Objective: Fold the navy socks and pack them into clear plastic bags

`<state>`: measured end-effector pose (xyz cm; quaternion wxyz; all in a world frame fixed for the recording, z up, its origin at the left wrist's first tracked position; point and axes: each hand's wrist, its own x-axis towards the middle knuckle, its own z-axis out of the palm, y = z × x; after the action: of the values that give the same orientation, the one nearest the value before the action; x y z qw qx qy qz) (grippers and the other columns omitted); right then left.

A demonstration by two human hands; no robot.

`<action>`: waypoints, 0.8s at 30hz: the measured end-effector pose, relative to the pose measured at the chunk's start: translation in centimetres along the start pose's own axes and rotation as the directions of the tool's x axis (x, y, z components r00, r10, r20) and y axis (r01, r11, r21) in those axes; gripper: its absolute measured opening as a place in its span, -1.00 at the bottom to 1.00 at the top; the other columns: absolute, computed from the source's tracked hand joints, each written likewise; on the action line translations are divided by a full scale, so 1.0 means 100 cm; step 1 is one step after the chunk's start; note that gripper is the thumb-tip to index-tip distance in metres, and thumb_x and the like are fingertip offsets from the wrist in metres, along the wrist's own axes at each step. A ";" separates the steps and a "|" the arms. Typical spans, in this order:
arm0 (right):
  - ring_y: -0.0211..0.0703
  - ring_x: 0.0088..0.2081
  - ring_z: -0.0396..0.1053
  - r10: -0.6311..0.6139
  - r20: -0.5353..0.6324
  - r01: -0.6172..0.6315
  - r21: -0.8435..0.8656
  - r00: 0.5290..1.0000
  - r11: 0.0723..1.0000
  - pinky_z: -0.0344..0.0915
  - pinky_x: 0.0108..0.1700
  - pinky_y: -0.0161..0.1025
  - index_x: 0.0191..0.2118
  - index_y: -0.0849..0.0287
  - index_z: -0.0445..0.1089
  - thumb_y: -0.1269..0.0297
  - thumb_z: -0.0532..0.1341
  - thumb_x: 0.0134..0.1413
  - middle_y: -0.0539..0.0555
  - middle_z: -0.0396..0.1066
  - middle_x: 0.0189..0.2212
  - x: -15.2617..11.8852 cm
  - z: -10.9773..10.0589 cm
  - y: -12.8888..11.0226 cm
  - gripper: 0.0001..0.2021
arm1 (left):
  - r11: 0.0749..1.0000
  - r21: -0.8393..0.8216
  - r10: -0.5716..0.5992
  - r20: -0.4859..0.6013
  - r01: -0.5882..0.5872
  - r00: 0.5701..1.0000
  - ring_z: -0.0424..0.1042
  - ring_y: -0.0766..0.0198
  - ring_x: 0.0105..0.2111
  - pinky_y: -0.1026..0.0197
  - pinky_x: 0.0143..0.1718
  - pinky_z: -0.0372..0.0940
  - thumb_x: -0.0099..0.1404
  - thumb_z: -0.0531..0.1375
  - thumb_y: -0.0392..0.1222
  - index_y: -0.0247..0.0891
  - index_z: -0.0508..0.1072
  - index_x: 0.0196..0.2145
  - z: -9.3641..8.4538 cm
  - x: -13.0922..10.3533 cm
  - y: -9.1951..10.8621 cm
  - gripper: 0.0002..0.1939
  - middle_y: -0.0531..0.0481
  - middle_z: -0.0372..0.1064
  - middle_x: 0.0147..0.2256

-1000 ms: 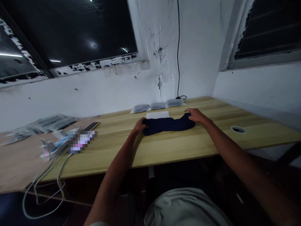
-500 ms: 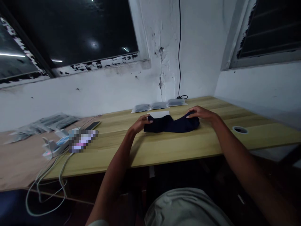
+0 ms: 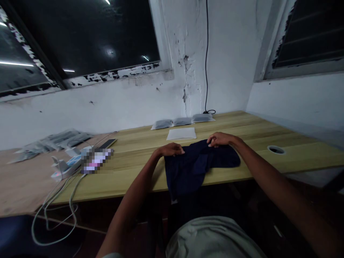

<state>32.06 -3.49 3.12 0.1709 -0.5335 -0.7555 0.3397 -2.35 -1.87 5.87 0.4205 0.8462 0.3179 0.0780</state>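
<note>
A navy blue cloth garment (image 3: 188,168) is partly spread on the wooden table (image 3: 131,172), its near left part drooping over the front edge. Its exact kind cannot be made out. My left hand (image 3: 173,149) grips the upper left edge of the cloth, fingers closed on it. On the upper right edge, my right hand (image 3: 219,139) pinches the fabric between thumb and fingers. Just beyond the garment lies a flat, whitish translucent bag (image 3: 181,133).
Three filled translucent packets (image 3: 182,122) line the back near the wall. To the left are a heap of plastic packets (image 3: 60,139), a dark phone (image 3: 108,143), a power strip (image 3: 64,170) and loose cables (image 3: 71,200). A round cable hole (image 3: 276,149) sits at the right.
The garment has come nearer to me and opened out from a narrow bundle, one part now hanging over the front edge. Both hands are slightly lower, and the white bag shows fully.
</note>
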 end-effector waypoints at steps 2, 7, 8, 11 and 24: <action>0.05 -0.20 0.51 -0.046 -0.144 0.022 -0.168 0.989 0.986 0.41 -0.11 -0.09 -0.08 0.22 0.53 0.02 0.35 -0.06 0.19 0.57 -0.23 0.009 0.007 0.005 -0.55 | 0.987 0.162 0.029 -0.118 -0.009 0.993 0.49 0.11 -0.23 0.16 -0.21 0.34 0.15 0.29 0.21 -0.24 0.57 -0.26 0.005 0.007 -0.007 -0.56 -0.10 0.54 -0.24; 0.21 0.11 0.36 -0.148 -0.270 0.032 -0.392 0.952 0.919 0.21 0.19 0.03 0.02 0.16 0.50 0.03 0.33 0.00 0.24 0.47 0.03 0.018 0.015 0.016 -0.51 | 0.917 0.369 -0.037 -0.298 0.150 0.954 0.20 -0.15 0.23 -0.02 0.21 0.10 0.08 0.28 0.33 -0.21 0.48 0.05 0.008 0.018 -0.034 -0.28 -0.21 0.31 0.19; 0.22 0.14 0.33 -0.145 -0.270 0.022 -0.412 0.952 0.911 0.17 0.22 0.05 0.04 0.17 0.49 0.00 0.32 0.02 0.26 0.45 0.05 0.019 0.017 0.016 -0.50 | 0.899 0.395 -0.059 -0.318 0.189 0.946 0.08 -0.16 0.30 -0.09 0.27 0.00 0.11 0.25 0.35 -0.20 0.41 0.14 0.007 0.021 -0.041 -0.23 -0.22 0.17 0.27; 0.23 0.19 0.27 -0.102 -0.278 -0.036 -0.451 0.955 0.892 0.06 0.27 0.08 0.08 0.14 0.46 -0.08 0.27 0.07 0.27 0.41 0.10 0.024 0.022 0.016 -0.46 | 0.856 0.462 -0.070 -0.342 0.232 0.937 -0.15 -0.09 0.38 -0.21 0.33 -0.27 0.25 0.14 0.32 -0.13 0.24 0.27 -0.001 0.029 -0.062 -0.25 -0.17 -0.07 0.37; 0.14 0.24 0.18 -0.468 -0.324 0.360 -0.340 0.822 0.869 0.07 0.27 0.10 0.22 0.00 0.32 -0.11 0.41 -0.13 0.16 0.30 0.20 0.002 0.028 -0.017 -0.24 | 0.894 0.420 0.040 -0.420 0.155 0.906 0.06 0.02 0.33 -0.03 0.34 -0.11 0.38 0.04 0.13 -0.23 0.36 0.18 -0.017 0.032 -0.093 -0.45 -0.18 0.19 0.27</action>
<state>29.06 -4.57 2.26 0.3179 -0.4302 -0.8416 0.0753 -4.96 5.33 -0.54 0.1406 0.8729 0.4353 0.1700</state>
